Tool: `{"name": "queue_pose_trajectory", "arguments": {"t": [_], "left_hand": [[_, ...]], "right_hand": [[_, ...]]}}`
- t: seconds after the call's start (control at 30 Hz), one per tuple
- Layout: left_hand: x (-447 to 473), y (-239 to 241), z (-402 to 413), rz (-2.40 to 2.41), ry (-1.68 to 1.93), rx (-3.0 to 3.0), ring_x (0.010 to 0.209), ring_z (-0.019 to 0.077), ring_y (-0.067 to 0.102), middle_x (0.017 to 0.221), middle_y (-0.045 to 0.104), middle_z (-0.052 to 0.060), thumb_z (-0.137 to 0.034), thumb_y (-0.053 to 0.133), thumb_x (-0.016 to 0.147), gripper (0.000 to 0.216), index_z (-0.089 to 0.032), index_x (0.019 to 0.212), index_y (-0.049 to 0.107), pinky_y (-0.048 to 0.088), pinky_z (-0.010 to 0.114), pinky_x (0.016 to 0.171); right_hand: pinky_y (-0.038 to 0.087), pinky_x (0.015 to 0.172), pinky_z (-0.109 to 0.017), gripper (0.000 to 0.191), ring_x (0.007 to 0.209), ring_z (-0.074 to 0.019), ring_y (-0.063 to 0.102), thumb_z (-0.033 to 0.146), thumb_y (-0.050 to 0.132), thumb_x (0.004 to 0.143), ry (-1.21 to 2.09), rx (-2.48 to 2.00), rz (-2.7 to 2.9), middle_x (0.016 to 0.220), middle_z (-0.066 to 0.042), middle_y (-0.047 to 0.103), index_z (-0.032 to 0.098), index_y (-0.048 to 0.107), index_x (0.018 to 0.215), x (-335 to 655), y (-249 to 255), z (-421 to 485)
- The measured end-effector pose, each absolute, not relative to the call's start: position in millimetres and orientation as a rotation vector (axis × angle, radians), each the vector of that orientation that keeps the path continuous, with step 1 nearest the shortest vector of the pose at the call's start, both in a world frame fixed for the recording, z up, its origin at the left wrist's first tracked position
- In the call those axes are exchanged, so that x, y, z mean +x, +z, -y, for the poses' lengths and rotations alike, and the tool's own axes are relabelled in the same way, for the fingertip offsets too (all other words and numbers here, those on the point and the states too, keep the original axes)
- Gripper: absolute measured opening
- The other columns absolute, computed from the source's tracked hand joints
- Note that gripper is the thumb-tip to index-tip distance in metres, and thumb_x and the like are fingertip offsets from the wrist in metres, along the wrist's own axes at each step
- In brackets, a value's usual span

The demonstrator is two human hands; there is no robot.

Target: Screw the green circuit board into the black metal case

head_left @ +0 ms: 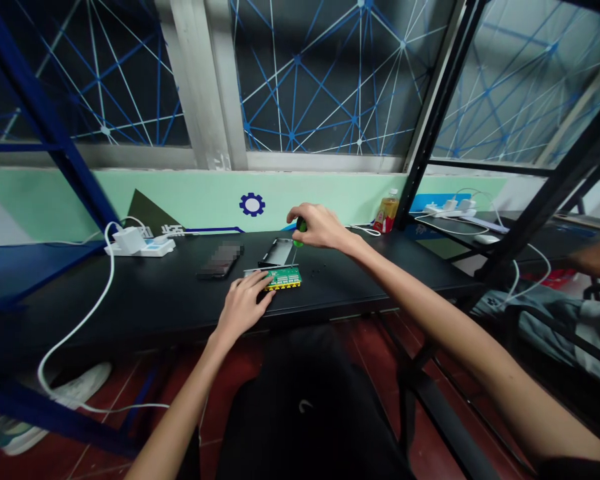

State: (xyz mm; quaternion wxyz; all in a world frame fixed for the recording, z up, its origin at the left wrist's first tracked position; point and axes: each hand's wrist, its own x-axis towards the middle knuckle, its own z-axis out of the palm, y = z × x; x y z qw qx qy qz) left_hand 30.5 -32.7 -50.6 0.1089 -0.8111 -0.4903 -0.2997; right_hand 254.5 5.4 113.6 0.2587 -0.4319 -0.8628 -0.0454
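A green circuit board (281,278) with a yellow front edge lies on the black table (155,300). My left hand (244,302) rests on the board's left end, fingers pressed down flat on it. My right hand (316,225) is closed around a green-handled screwdriver (300,230), held upright with its tip down on the board's right part. Behind the board lies an open grey metal case (278,252).
A dark phone (221,260) lies left of the case. A white power strip (139,244) with a white cable sits far left. A bottle of yellow drink (387,212) stands at the back right. Another person's arm (597,257) shows at the right edge.
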Motion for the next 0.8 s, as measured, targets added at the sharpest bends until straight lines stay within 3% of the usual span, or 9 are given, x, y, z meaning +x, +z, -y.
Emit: {"name": "queue_pose_trajectory", "arguments": {"t": [0.2,0.37,0.8], "left_hand": [[30,-50,33,1.442,-0.882,-2.399,0.129,0.0287,0.057,0.135,0.065,0.01,-0.036,0.051,0.096,0.034,-0.023,0.122,0.069,0.044,0.05,0.103],[31,-50,34,1.457,-0.909,-2.407,0.128,0.0294,0.057,0.134,0.065,0.01,-0.035,0.051,0.096,0.034,-0.024,0.121,0.07,0.043,0.051,0.104],[29,-52,34,1.448,-0.891,-2.408,0.131,0.0294,0.055,0.135,0.064,0.01,-0.034,0.05,0.096,0.035,-0.024,0.124,0.069,0.042,0.05,0.105]], "right_hand": [[0.028,0.064,-0.032,0.027,0.079,-0.0198,0.051,0.021,0.052,0.081,-0.202,-1.189,2.332,0.099,-0.01,0.066,0.018,0.067,0.103,253,112,-5],[0.029,0.065,-0.031,0.027,0.078,-0.0187,0.049,0.022,0.057,0.077,-0.188,-1.174,2.32,0.105,-0.01,0.061,0.02,0.065,0.103,255,110,-5],[0.028,0.065,-0.03,0.022,0.08,-0.0207,0.049,0.025,0.053,0.081,-0.178,-1.197,2.226,0.1,-0.009,0.059,0.021,0.059,0.102,258,100,-11]]}}
